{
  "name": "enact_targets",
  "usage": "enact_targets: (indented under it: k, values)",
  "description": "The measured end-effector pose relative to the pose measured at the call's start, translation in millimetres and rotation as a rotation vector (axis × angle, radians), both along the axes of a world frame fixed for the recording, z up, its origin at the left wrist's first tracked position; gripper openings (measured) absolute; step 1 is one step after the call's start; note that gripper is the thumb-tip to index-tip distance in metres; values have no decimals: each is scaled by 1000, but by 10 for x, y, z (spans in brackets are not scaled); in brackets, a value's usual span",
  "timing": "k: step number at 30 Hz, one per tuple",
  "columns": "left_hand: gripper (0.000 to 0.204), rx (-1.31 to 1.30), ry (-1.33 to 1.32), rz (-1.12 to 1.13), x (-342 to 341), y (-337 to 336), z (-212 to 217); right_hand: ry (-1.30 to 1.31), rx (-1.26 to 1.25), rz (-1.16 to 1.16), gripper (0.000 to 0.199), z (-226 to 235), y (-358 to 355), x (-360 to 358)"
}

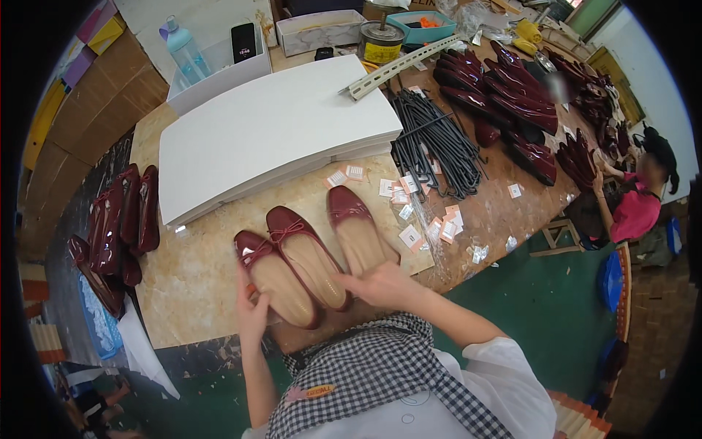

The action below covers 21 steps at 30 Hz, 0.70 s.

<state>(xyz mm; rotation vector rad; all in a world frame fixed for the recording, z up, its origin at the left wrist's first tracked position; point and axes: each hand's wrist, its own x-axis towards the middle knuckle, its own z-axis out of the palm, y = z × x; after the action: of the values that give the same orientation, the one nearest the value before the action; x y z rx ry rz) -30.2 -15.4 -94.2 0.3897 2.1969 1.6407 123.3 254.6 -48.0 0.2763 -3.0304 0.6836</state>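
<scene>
With left hand [253, 310] clamped on left red shoe [276, 284] and right hand [386, 285] touching middle red shoe [307, 256] near the heel, too hidden to tell if clamped, maybe steadying both side by side at near edge of bench [190, 293] to stop any slipping, just beside right red shoe [357, 233].

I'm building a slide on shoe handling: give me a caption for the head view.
Left hand and right hand touching glossy burgundy ballet flats, three side by side on a worktable.
</scene>
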Motion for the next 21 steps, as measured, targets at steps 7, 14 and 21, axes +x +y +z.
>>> enact_targets:
  k: [7, 14, 21]
  values:
    - [32, -86, 637, -162, -136, 588, 1514, 287, -184, -588, 25, 316, 826, 129]
    - [27, 1156, 485, -974, 542, 1080, 2258, 250, -42, -968, 12, 390, 1264, 530]
    - [14, 1189, 260, -1173, 582, 1227, 2225, 61, 2, -1010, 33, 99, 1376, 1021]
